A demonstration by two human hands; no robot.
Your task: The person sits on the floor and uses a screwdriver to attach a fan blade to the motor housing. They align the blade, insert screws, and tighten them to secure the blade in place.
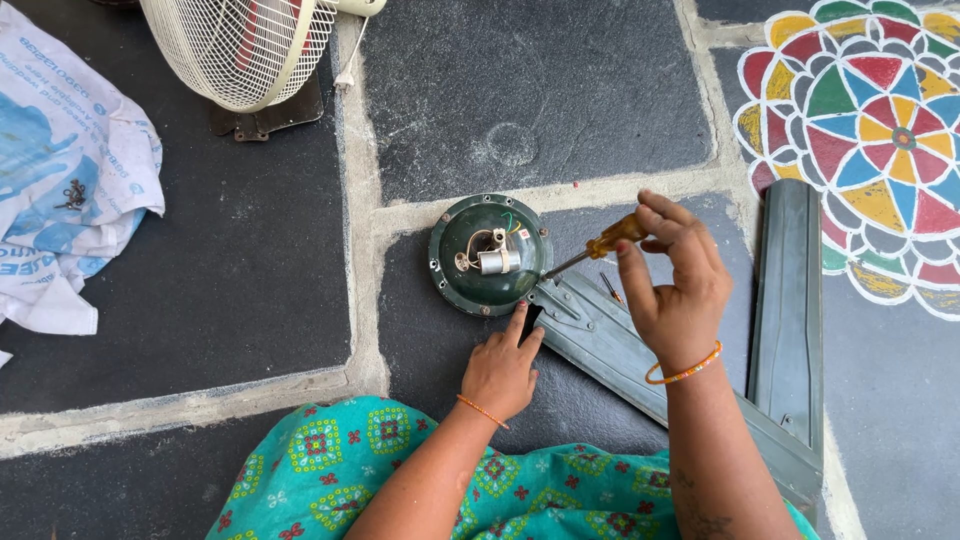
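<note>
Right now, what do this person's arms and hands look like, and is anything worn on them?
Both forearms are bare, with no sleeves or gloves. The left hand has a thin orange bangle at the wrist. The right hand wears a similar orange bangle, slightly thicker-looking. Dark tattoo marks show low on the right forearm.

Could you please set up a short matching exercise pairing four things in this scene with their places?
Things:
1. screwdriver
2. left hand
3. fan grille
4. white sack

Places:
A. top left, standing on the floor
B. far left, lying crumpled on the floor
C. in the right hand, tip at the green housing
D. on the floor below the housing, finger touching its rim

Pairs: 1-C, 2-D, 3-A, 4-B
</note>
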